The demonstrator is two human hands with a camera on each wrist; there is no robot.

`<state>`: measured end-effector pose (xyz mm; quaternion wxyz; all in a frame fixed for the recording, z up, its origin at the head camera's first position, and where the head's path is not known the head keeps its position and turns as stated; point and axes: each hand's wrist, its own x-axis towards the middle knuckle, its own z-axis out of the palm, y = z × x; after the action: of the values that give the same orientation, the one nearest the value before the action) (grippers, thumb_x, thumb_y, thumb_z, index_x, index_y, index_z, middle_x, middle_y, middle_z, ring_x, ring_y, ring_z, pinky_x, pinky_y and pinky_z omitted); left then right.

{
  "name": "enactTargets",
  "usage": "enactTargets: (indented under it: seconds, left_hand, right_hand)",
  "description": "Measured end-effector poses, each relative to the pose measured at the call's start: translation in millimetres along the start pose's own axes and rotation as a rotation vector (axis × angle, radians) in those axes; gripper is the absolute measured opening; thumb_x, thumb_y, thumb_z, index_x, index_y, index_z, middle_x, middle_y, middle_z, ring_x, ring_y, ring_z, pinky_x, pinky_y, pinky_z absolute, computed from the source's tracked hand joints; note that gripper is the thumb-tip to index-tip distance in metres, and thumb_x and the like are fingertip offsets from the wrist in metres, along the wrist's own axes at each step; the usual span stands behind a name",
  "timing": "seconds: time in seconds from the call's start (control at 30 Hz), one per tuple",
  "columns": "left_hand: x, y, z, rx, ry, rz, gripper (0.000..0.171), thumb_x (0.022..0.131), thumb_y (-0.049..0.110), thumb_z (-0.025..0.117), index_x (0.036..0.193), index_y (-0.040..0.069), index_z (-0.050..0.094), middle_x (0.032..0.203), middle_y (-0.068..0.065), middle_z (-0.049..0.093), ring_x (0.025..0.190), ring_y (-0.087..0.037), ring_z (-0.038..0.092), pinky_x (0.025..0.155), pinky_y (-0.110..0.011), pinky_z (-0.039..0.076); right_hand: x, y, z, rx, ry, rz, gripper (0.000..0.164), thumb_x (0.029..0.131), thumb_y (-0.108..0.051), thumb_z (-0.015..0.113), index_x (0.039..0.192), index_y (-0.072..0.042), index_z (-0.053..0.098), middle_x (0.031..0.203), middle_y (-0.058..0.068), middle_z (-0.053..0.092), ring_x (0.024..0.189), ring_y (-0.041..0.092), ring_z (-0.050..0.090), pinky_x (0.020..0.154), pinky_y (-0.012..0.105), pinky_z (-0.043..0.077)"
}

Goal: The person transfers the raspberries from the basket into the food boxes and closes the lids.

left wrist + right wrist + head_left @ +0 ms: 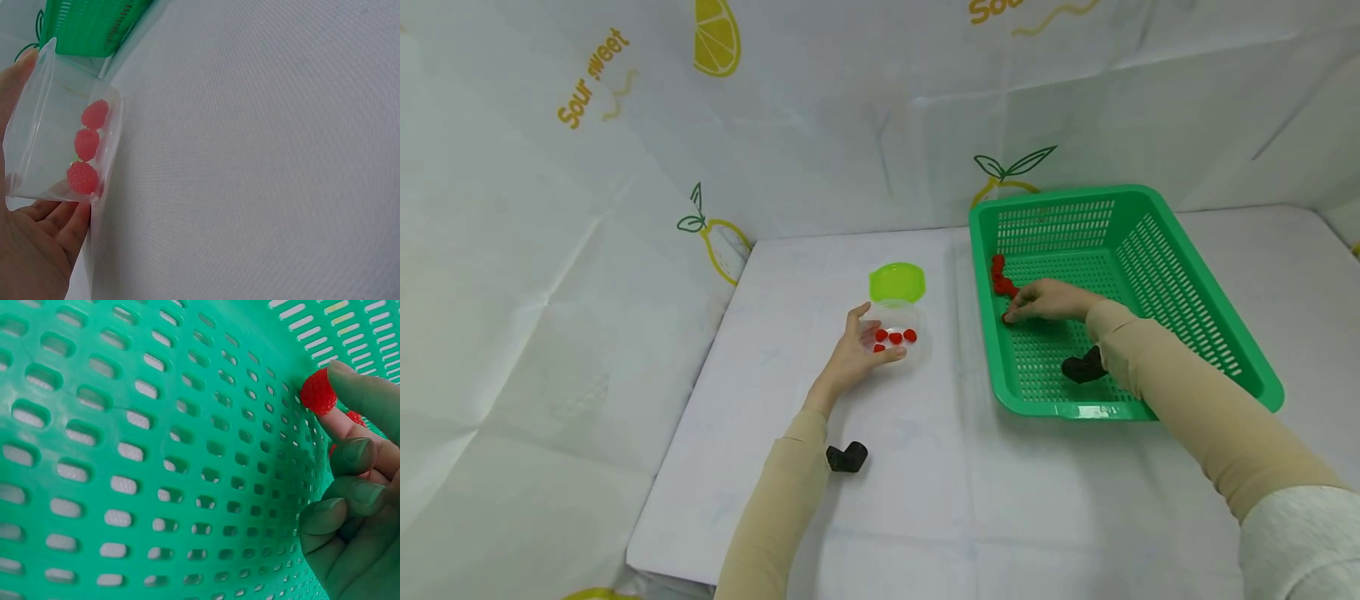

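My left hand (846,362) grips a clear plastic container (901,318) on the white table, thumb on the near side and fingers on the far side. Several red raspberries (87,144) lie in its bottom. Over in the green basket (1217,279), my right hand (1051,300) pinches a raspberry (319,392) between thumb and index finger, close to the basket's left wall. The other fingers are curled toward the palm in the right wrist view. More red raspberries (999,271) lie along that wall, just beyond the hand.
A bright green lid (898,282) lies right behind the container. The slotted basket walls rise around the right hand. White cloth (865,167) with lemon prints hangs behind and left of the table. Black pieces (847,457) show beside both forearms.
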<state>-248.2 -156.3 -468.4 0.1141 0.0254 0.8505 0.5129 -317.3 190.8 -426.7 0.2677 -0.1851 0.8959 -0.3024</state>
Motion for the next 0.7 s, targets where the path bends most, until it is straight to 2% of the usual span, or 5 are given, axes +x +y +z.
enactTargets:
  seconds: [0.27,0.5,0.6,0.7]
  left_hand:
    - [-1.4,2.4,-0.6,-0.011,0.001,0.003,0.108,0.061,0.058,0.079,0.144,0.034,0.014,0.140,0.000,0.043,0.134,-0.020,0.041,0.110,-0.044,0.035]
    - [-1.3,1.4,0.3,-0.008,0.002,0.002,0.104,0.065,0.053,0.079,0.144,0.033,0.014,0.141,-0.002,0.043,0.134,-0.020,0.040,0.110,-0.044,0.034]
    - [-0.8,0.6,0.4,-0.008,0.002,0.006,0.103,0.066,0.052,0.079,0.144,0.033,0.013,0.141,-0.002,0.043,0.134,-0.020,0.040,0.110,-0.045,0.034]
    - [-0.6,0.6,0.2,-0.012,0.002,0.010,0.104,0.066,0.052,0.079,0.144,0.033,0.013,0.141,-0.002,0.043,0.134,-0.020,0.040,0.111,-0.045,0.034]
  right_hand:
    - [-0.8,-1.1,-1.9,-0.007,0.008,-0.016,0.034,0.091,-0.034,0.057,0.110,-0.008,0.066,0.121,0.015,0.061,0.110,0.028,0.054,0.091,0.046,0.045]
    - [-1.9,-3.7,-4.0,-0.003,0.001,-0.034,0.035,0.090,-0.035,0.058,0.111,-0.008,0.066,0.122,0.016,0.061,0.115,0.033,0.054,0.092,0.050,0.046]
    - [-3.2,-5.8,-6.2,0.006,0.001,-0.030,0.035,0.089,-0.035,0.060,0.110,-0.007,0.065,0.117,0.013,0.062,0.103,0.026,0.056,0.083,0.039,0.048]
    - [-5.1,-8.1,-9.2,0.021,0.004,-0.030,0.034,0.088,-0.032,0.061,0.110,-0.005,0.063,0.099,0.011,0.064,0.080,0.017,0.051,0.067,0.030,0.045]
